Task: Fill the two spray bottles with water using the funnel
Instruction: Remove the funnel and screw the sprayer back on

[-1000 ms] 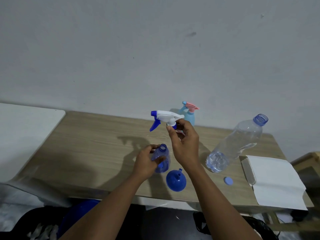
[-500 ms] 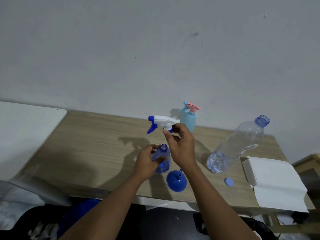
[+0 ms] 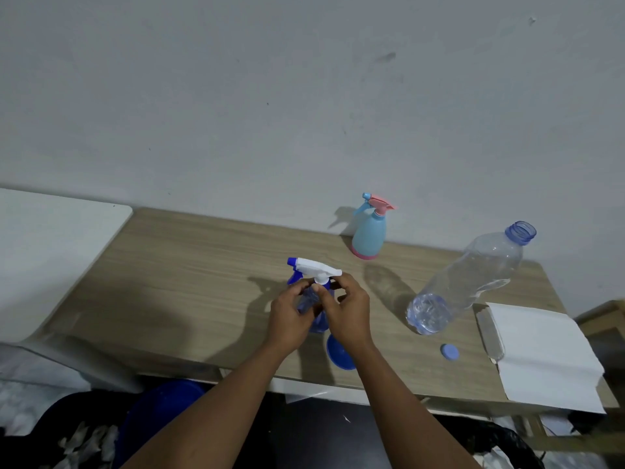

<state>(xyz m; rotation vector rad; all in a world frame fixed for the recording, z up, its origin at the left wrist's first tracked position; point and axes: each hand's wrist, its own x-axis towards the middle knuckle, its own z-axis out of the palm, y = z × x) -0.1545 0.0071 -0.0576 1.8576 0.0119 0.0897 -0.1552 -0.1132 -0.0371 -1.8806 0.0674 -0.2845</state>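
A small clear blue spray bottle (image 3: 313, 308) stands on the wooden table (image 3: 189, 279), and my left hand (image 3: 291, 316) grips its body. The white and blue spray head (image 3: 313, 268) sits on the bottle's neck, with my right hand (image 3: 348, 313) pinching its collar. Just in front of my right wrist lies a blue funnel (image 3: 340, 355), partly hidden. A light blue spray bottle (image 3: 369, 233) with a pink trigger stands at the back by the wall. An uncapped clear water bottle (image 3: 463, 282) holding a little water stands to the right.
A blue bottle cap (image 3: 449, 352) lies on the table near the front edge. A white folded paper (image 3: 541, 353) covers the table's right end. To the left is a white surface (image 3: 50, 252). A grey wall rises right behind the table.
My right hand brought the spray head down from above onto the neck of the blue bottle. My left hand stayed on the bottle's body.
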